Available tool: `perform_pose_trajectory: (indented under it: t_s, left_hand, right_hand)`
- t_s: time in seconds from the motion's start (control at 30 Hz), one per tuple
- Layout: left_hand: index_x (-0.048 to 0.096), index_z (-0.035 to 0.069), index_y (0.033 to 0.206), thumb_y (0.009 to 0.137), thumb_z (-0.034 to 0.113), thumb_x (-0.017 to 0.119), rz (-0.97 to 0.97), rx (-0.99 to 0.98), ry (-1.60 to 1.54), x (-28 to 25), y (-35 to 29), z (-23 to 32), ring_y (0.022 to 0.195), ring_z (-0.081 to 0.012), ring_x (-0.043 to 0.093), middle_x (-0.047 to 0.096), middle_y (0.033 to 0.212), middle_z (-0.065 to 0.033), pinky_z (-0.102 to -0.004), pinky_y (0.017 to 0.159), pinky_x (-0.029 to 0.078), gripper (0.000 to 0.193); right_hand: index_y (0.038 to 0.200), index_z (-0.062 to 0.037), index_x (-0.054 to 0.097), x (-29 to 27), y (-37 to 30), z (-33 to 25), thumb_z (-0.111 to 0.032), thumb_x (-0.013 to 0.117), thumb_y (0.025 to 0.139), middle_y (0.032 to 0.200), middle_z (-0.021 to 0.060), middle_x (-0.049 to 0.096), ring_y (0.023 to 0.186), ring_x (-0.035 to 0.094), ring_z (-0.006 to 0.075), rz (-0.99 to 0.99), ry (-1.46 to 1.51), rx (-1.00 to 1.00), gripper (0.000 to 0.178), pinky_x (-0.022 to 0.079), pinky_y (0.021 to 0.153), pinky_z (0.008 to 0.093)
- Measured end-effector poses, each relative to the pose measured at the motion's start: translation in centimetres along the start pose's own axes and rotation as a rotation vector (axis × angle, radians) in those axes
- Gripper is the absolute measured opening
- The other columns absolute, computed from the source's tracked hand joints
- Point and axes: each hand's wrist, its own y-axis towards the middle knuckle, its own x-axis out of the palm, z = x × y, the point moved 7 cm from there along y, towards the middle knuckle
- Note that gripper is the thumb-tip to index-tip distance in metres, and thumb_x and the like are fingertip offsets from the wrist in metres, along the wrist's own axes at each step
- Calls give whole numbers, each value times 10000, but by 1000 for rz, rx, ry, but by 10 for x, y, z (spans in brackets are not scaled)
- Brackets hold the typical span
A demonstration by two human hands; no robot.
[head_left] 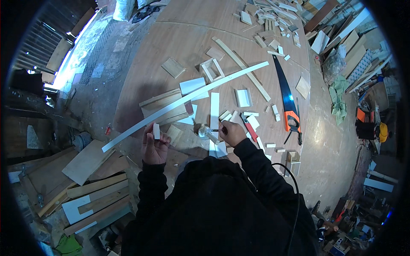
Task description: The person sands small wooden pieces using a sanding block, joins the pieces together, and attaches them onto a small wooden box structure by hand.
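Note:
Upright in my left hand [154, 147], between thumb and fingers, is a small wooden block [156, 131] with a white face. My right hand [233, 133] is closed on a thin, dark stick-like tool [216, 130], perhaps a brush handle. Its far end reaches a small clear container [203, 131] on the table; what is inside is too small to tell. A long white strip [188, 101] runs diagonally beyond both hands, over a wooden panel [164, 106]. Beside my right hand lies a red-and-black tool [250, 128], its kind unclear.
The wooden table [171, 40] bears a handsaw [287, 91] with an orange handle at right, a small open wooden frame [212, 69], and scattered offcuts [273, 21] at the far end. Boards [96, 200] are stacked at lower left. A black cable [295, 187] hangs by my right arm.

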Motion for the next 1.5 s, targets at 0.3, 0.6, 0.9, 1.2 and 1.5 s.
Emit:
perform_pose_trajectory:
  t_s: [0.3, 0.6, 0.9, 1.2, 1.5]
  left_hand:
    - [545, 61, 1274, 913, 312, 658, -181, -64, 63, 41, 9, -18, 793, -177, 544, 548, 860, -42, -355, 737, 430, 455]
    - [525, 71, 1275, 935, 307, 622, -290, -98, 394, 57, 16, -40, 788, -177, 530, 530, 883, -47, -347, 708, 431, 425]
    - [507, 47, 1292, 882, 320, 698, -543, -296, 535, 155, 35, -117, 818, -195, 538, 557, 972, -73, -365, 732, 456, 528]
    - [541, 9, 1253, 952, 188, 608, -849, -704, 811, 258, 6, -323, 870, -126, 591, 605, 986, -59, -269, 780, 479, 356]
    - [594, 101, 1222, 912, 146, 633, -1320, -662, 1197, 268, -33, -585, 719, -117, 595, 644, 844, -54, -260, 680, 486, 316]
  right_hand:
    - [954, -97, 724, 18, 16, -21, -191, 692, 810, 783, 106, 668, 732, 651, 307, -123, -61, -151, 175, 523, 697, 406]
    - [969, -141, 675, 29, 15, -9, -303, 659, 798, 1051, 66, 640, 945, 636, 317, -198, -36, -34, 236, 516, 818, 428]
    - [1029, -119, 654, -54, -53, 69, -206, 670, 812, 912, 142, 643, 875, 649, 336, 269, 321, 212, 234, 519, 760, 432]
    - [1053, -18, 679, -153, -299, 175, -74, 573, 930, 946, 74, 703, 801, 649, 122, 1003, 582, 664, 172, 507, 699, 255]
    - [1109, -22, 644, -139, -494, 290, -143, 555, 973, 757, -7, 570, 672, 513, 59, 1407, 695, 1013, 203, 414, 610, 203]
